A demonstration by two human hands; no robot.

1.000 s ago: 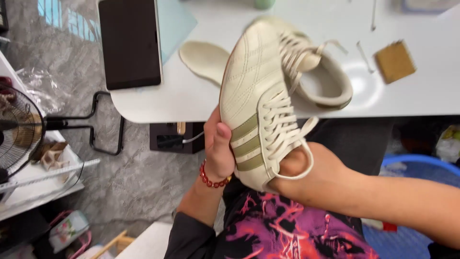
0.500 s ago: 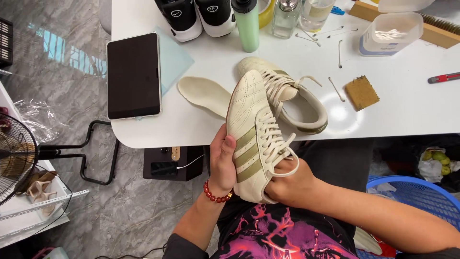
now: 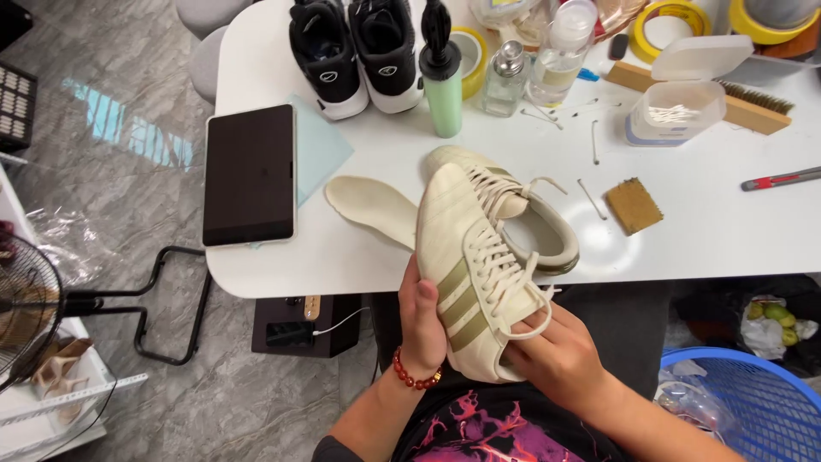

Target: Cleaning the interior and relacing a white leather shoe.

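Observation:
I hold a cream sneaker with gold stripes (image 3: 466,265) over my lap, toe pointing at the table. My left hand (image 3: 421,321), with a red bead bracelet, grips its side. My right hand (image 3: 556,359) holds the heel end, fingers at the shoe opening. Its matching cream sneaker (image 3: 534,227) lies on the white table (image 3: 701,231) just behind. A cream insole (image 3: 368,205) lies flat to the left of it.
A dark tablet (image 3: 250,175), a pair of black sneakers (image 3: 355,51), a green bottle (image 3: 443,81), a brown sponge (image 3: 634,205), a swab box (image 3: 676,120), a brush (image 3: 744,107) and tape rolls (image 3: 663,26) are on the table. A blue basket (image 3: 744,402) and a fan (image 3: 26,308) stand on the floor.
The sneaker has come down lower toward my lap, and the view has tilted up to show more of the table's far side. Both hands keep their hold.

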